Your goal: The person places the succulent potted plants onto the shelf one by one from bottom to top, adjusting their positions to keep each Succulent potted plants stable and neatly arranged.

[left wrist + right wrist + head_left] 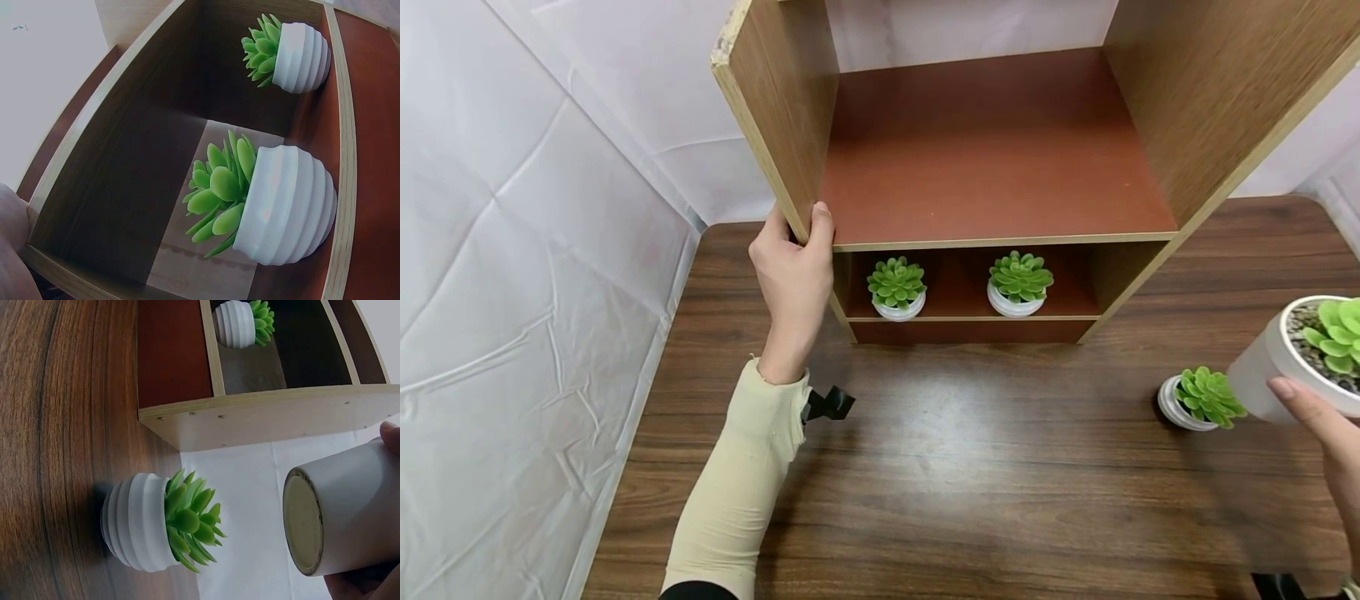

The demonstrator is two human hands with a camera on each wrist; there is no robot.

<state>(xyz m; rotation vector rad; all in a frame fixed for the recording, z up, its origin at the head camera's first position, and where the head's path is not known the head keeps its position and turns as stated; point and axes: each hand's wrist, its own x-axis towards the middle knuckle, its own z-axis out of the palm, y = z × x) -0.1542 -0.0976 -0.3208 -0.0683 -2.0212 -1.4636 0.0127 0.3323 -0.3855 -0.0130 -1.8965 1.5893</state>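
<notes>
My left hand grips the left side panel's front edge on a wooden shelf unit, thumb on the inner face. On the bottom shelf stand two succulents in ribbed white pots, a left one and a right one. At the right of the head view my right hand, partly cut off, holds a larger smooth white pot with a green succulent above the table. The right wrist view shows this pot's round base. Near it, a small ribbed potted succulent stands on the table.
The unit stands on a dark wood-grain table, with a reddish-brown middle shelf above the plants. White sheeting hangs at the left and behind. A black strap end sticks out from the left sleeve.
</notes>
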